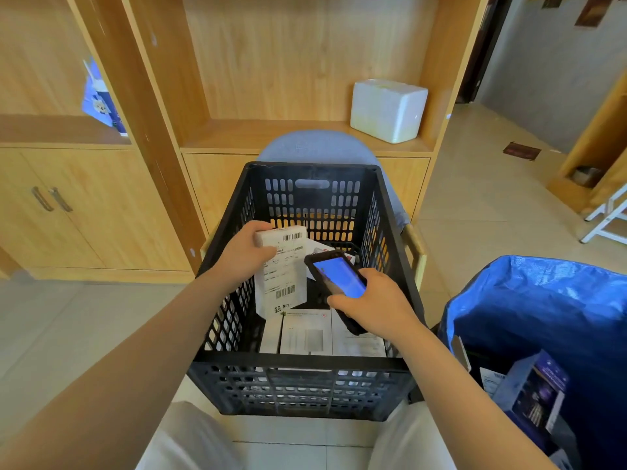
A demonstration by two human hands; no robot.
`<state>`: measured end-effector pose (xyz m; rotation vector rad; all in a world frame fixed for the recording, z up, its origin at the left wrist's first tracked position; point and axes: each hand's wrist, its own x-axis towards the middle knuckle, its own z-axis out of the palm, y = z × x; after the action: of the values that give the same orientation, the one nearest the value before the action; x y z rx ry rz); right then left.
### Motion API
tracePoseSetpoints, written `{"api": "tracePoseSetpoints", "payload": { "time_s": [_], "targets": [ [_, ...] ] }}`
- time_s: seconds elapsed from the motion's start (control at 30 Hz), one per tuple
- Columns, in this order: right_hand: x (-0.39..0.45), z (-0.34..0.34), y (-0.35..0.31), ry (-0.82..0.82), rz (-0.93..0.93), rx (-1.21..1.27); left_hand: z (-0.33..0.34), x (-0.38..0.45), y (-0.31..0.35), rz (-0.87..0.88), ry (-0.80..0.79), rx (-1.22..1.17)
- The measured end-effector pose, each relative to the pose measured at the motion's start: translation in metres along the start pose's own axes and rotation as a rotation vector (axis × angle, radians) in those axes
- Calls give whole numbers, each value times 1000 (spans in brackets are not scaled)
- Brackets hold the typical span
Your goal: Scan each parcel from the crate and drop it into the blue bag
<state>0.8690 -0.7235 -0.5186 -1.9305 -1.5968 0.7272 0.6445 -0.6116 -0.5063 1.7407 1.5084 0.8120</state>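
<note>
Parcel point(281, 269), white with barcoded label, sits above the black crate point(302, 368), your left hand point(243, 255) gripping its upper left corner. Your right hand point(375, 305) curls round the scanner point(337, 283), at 3 o'clock of the parcel. Blue bag point(543, 300) stands open at 3 o'clock of the crate.

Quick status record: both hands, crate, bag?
left hand: grips white parcel above the crate, label facing up
right hand: holds scanner, blue screen lit, beside the parcel
crate: black, more white parcels inside
blue bag: open, right of crate, dark blue box inside
</note>
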Motion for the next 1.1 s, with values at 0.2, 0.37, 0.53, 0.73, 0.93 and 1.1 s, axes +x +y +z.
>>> {"api": "tracePoseSetpoints", "payload": {
  "time_s": [0.2,0.37,0.53,0.73,0.93,1.1],
  "targets": [
    [-5,4,-2,-71,-29,-33,6,0,-14,52,82,112],
    [-6,3,-3,-83,-31,-41,8,0,-15,61,61,168],
    [-4,6,-1,-97,-28,-64,8,0,-15,75,81,165],
    [-7,5,-3,-50,-58,-31,6,-4,-11,71,109,136],
    [-14,-20,-21,70,-155,21,-4,-10,21,144,189,-4],
    [-31,-64,-18,128,-191,79,-13,-13,68,249,203,-160]
  ]
}}
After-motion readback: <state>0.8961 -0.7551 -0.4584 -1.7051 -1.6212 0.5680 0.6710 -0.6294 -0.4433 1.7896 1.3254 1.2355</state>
